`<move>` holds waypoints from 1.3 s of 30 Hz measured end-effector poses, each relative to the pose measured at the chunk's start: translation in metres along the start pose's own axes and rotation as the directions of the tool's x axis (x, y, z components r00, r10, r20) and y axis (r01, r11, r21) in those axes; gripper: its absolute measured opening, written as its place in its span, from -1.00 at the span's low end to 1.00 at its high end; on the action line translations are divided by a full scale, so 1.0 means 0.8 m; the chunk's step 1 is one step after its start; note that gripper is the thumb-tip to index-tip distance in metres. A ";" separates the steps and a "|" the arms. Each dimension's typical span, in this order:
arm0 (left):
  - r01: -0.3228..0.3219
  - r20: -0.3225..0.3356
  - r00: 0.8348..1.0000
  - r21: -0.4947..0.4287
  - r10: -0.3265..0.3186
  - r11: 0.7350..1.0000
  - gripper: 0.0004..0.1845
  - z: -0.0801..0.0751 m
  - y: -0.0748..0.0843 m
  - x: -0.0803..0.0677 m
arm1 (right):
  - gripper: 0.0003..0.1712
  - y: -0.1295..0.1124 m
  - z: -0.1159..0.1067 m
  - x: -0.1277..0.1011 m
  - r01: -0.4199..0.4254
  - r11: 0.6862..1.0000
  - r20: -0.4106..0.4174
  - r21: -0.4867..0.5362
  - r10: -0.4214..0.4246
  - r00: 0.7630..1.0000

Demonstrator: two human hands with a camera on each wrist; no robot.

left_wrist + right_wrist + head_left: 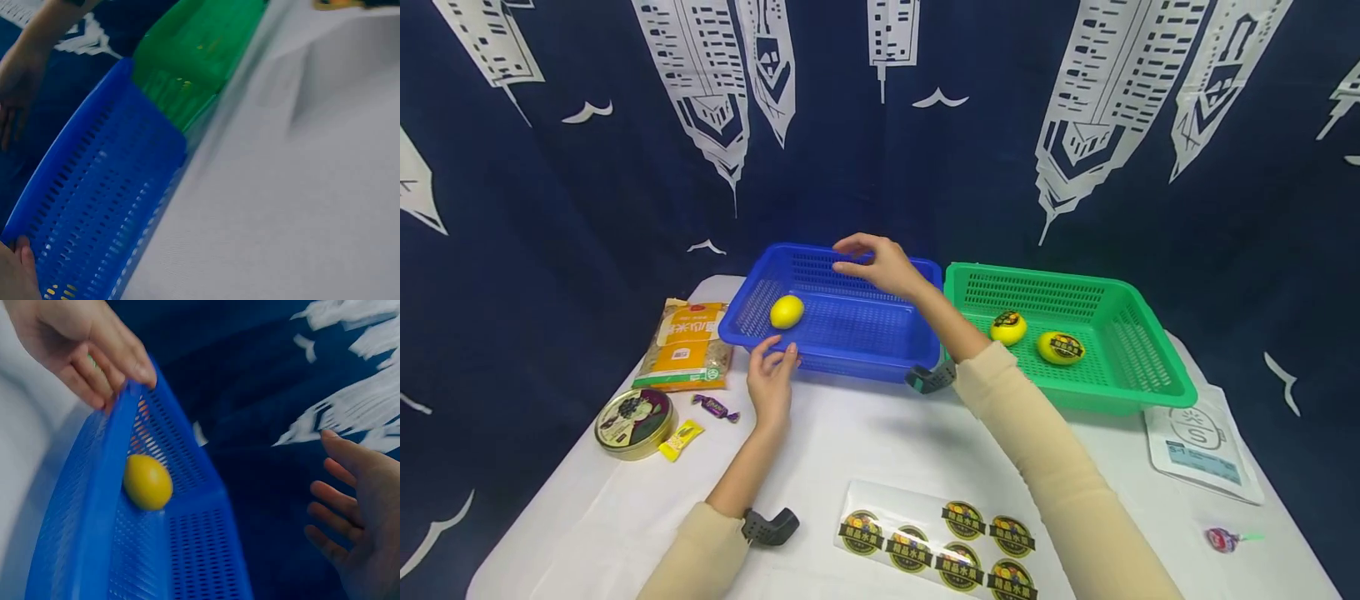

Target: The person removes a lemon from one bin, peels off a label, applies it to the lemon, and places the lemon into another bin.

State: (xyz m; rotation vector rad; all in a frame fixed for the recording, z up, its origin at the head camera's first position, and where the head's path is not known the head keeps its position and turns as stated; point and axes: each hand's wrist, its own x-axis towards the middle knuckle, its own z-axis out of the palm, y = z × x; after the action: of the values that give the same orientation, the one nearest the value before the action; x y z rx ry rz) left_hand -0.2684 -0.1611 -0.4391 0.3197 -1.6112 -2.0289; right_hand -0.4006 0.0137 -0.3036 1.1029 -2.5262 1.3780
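A blue plastic basket (850, 365) stands on the table with a plain lemon (787, 312) at its left end. My left hand (771, 387) holds its front rim near the left corner, the thumb against the outer wall and fingertips over the edge. In the right wrist view this hand (94, 350) shows at the rim, the lemon (147, 482) below it. My right hand (880, 265) hovers over the far side of the blue basket, fingers spread and nothing in them. Right of it, a green basket (1138, 350) has two lemons (1008, 327) bearing black-and-gold stickers.
A sticker sheet (936, 542) lies at the table's front. On the left are a grain bag (688, 346), a round tin (635, 423) and two wrapped candies (715, 407). A white pouch (1202, 442) and a lollipop (1222, 540) lie on the right.
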 end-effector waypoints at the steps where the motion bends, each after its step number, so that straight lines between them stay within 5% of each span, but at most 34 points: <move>1: 0.007 0.002 1.000 -0.044 -0.007 0.999 -0.58 0.001 0.000 0.001 | -0.55 0.005 0.008 0.013 -0.008 1.000 0.033 -0.017 0.009 0.999; 6: 0.053 -0.004 0.999 -0.187 -0.055 0.981 -0.66 0.003 0.000 0.007 | -0.48 0.031 0.048 0.061 -0.019 0.994 0.189 -0.109 0.040 0.981; 19: 0.023 0.004 1.000 -0.233 -0.023 0.972 -0.70 -0.002 -0.009 0.009 | -0.37 0.069 0.115 0.106 0.091 0.925 0.497 -0.368 0.113 0.861; 36: 0.002 0.000 1.000 -0.275 -0.002 0.961 -0.70 -0.005 -0.010 0.013 | -0.29 0.084 0.153 0.117 0.153 0.897 0.611 -0.415 0.150 0.777; 39: 0.000 0.000 1.000 -0.277 0.000 0.961 -0.67 -0.005 -0.010 0.013 | -0.30 0.087 0.158 0.117 0.175 0.886 0.611 -0.429 0.141 0.779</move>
State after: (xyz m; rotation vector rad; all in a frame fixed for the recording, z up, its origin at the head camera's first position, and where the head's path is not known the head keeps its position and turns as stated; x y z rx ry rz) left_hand -0.2769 -0.1690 -0.4462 0.2163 -1.3023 -2.2185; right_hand -0.4784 -0.1098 -0.3939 1.6622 -3.0100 0.3274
